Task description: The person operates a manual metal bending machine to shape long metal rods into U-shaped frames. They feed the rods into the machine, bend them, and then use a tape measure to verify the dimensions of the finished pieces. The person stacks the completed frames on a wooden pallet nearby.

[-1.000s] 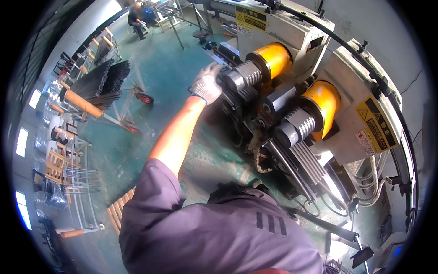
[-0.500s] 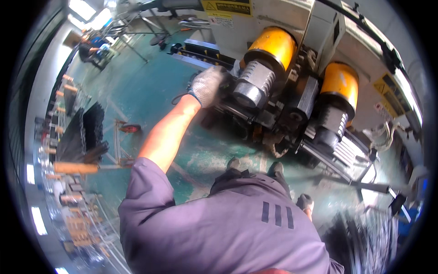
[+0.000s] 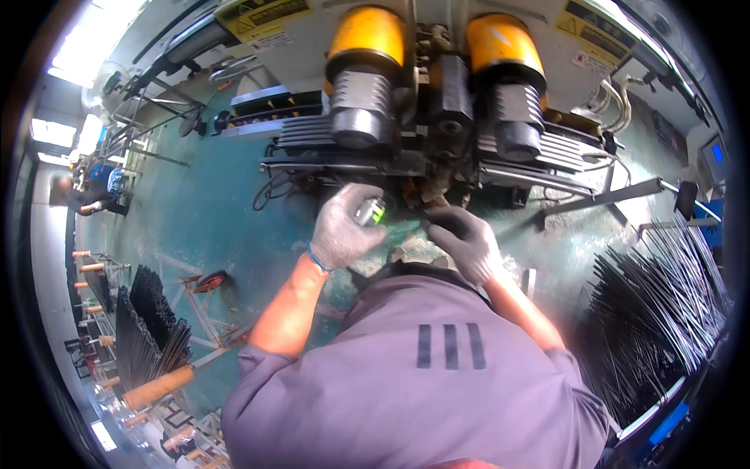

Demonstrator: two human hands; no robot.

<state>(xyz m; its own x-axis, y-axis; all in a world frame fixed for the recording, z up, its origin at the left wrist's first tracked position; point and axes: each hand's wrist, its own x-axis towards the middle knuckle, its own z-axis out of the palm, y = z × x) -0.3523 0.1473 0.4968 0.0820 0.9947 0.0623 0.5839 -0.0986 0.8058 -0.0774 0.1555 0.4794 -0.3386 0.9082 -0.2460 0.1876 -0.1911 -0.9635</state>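
My left hand (image 3: 342, 227), in a pale knit work glove, is closed round a small silver-and-bright-green object (image 3: 370, 212); its kind is partly hidden by the fingers. My right hand (image 3: 467, 241), in a glove with dark finger surfaces, is to the right of it. Its fingers point left toward the held object, somewhat apart, and I see nothing in them. Both hands are in front of my body, just on the near side of a machine with two yellow cylinders (image 3: 366, 35) and ribbed grey blocks (image 3: 361, 102) below them.
Metal rails (image 3: 328, 166) run along the machine's near edge. A bundle of thin dark rods (image 3: 656, 305) stands at right, below a grey bar (image 3: 601, 205). Dark stacked strips (image 3: 148, 328) and a cardboard-coloured roll (image 3: 158, 387) are at left. Another person (image 3: 98, 195) sits far left.
My left hand has drawn back from the machine's left side to in front of me, now showing the silver-and-green object. My right hand has risen from beside my body. The view has turned right.
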